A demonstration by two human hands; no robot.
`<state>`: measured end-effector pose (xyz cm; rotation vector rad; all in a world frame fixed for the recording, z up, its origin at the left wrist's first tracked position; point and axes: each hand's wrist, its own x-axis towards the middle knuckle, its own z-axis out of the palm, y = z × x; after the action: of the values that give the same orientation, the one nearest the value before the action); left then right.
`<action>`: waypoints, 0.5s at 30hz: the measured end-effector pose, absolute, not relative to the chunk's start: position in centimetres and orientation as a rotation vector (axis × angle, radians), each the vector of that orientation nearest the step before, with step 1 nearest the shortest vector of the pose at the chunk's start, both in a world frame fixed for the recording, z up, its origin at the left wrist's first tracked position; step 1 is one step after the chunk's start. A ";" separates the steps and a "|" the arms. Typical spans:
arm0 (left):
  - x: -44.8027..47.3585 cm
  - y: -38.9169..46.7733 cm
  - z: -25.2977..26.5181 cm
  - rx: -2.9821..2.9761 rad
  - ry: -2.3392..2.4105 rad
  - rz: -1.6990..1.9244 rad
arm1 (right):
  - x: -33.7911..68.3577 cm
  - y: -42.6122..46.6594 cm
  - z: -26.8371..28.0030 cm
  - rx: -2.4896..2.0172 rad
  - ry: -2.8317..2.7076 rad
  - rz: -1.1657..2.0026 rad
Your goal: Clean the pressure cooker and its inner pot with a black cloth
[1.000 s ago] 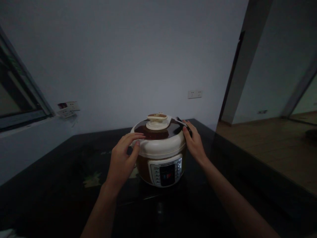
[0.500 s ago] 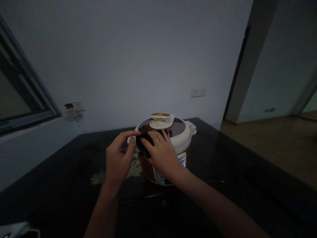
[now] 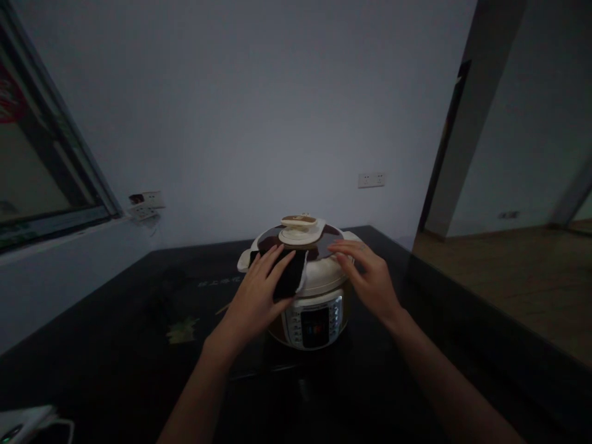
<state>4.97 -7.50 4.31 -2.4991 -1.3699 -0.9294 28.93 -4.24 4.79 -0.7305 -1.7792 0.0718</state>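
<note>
An electric pressure cooker (image 3: 330, 280) with a cream rim, brown lid and lit front panel stands on the dark table. My left hand (image 3: 256, 290) is on a black cloth with a pale edge (image 3: 290, 274), its fingers over the cloth and its thumb below. The cloth lies against the front left of the lid and rim. My right hand (image 3: 370, 274) is at the lid's right front, fingers stretched toward it, with nothing seen in them. Whether those fingertips touch the lid I cannot tell. The lid's knob (image 3: 300, 228) rises uncovered behind both hands.
The black table (image 3: 185, 382) has a yellowish flower pattern (image 3: 182, 331) left of the cooker. A white object with a cable (image 3: 28, 422) lies at the lower left corner. Wall sockets (image 3: 371, 179) are behind, with more sockets (image 3: 145, 203) near the window.
My right hand has left the black cloth and moved right to the lid's other side. My left hand has moved right onto the cloth. The cooker's front panel shows more.
</note>
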 end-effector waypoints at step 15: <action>0.1 2.1 5.9 -1.872 -2.020 -2.404 | 26.9 -1.5 3.6 -0.655 -1.945 0.079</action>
<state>0.07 2.07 5.91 -1.8716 -2.0200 -2.4038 26.93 -1.49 3.59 -0.6549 -1.9446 0.0787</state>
